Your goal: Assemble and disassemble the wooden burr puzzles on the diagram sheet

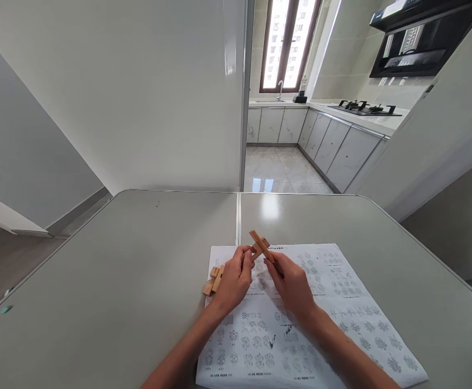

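Note:
My left hand (236,275) is closed, pinching a short wooden puzzle piece (266,242) that slants up to the right. Between the fingers of my right hand (292,281) is a longer wooden puzzle piece (257,238), slanting up to the left. The two pieces cross and seem to touch above the sheet; whether they interlock I cannot tell. Several more wooden puzzle pieces (216,282) lie close together at the left edge of the paper, partly hidden behind my left hand. Under both hands lies a printed sheet (256,337) with rows of small puzzle diagrams and a few pen ticks.
The pale grey table (138,281) has a seam (238,216) running toward its far edge. A small green object (6,309) lies at the far left edge. Beyond the table stand a white wall panel (171,97) and an open doorway into a kitchen with a stove (365,109).

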